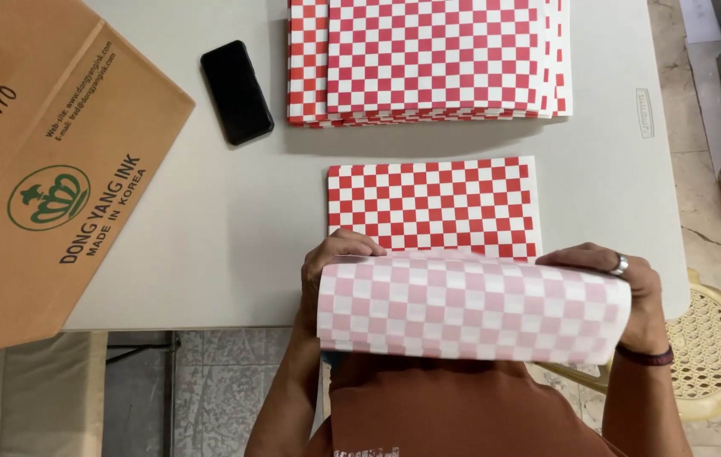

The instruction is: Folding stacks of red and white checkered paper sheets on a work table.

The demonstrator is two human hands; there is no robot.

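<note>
**Folding of a checkered paper sheet at a table edge**

Sheet of red-and-white checkered paper lying on the white table, its near half curled up and over toward 12 o'clock so that the paler underside faces the camera. Left hand, at 9 o'clock of the curl, grips the raised edge with the fingers closed over it; right hand, at 3 o'clock and wearing a ring and a dark wristband, is likewise closed on the opposite end of the same edge. The fold appears to be about halfway: the near edge is lifted and rolled forward, but it has not met the far edge and no crease is pressed flat. At 12 o'clock, well apart from the sheet, rests one stack of matching checkered sheets; the number in it cannot be told. No finished folded pieces are visible.

Count: one sheet in hand, one stack, one black phone at 10 o'clock, one brown cardboard box at 9 o'clock overhanging the table, one cream plastic chair at 4 o'clock, two hands.
</note>
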